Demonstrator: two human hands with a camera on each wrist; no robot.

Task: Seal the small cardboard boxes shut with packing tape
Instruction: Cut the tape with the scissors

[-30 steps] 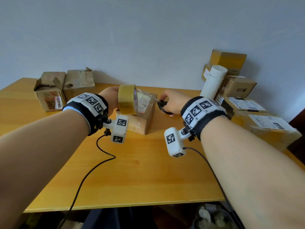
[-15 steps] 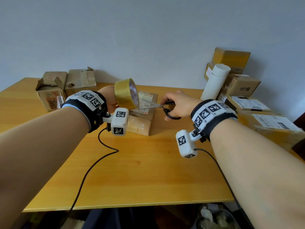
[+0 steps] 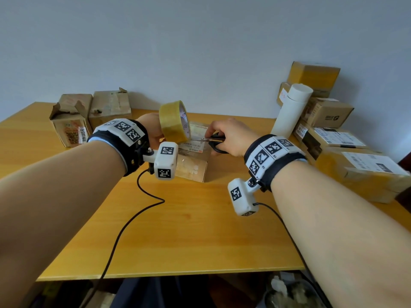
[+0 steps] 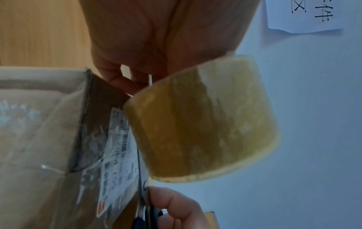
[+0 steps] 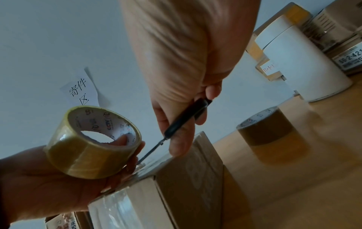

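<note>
Box point(image 3: 193, 165) mid-table; L hand point(image 3: 149, 127) gripping tape roll point(image 3: 174, 121), R hand point(image 3: 231, 137) gripping scissors point(image 3: 214, 142).

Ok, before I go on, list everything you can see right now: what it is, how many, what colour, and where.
tape roll: 1, clear yellowish, held above the centre box
scissors: 1, black handles, over the centre box, blades toward the roll
centre box: 1, brown with a white label, middle of the table
left boxes: 2, brown and worn, back left of the table
stacked boxes: several, brown and yellow, some with white labels, back right
white tube: 1, white, leaning on the right stack
second tape roll: 1, brown, standing on the table right of the centre box
paper note: 1, white with black writing, on the wall
table: 1, orange-yellow wood
left hand: holds the tape roll
right hand: grips the scissors
</note>
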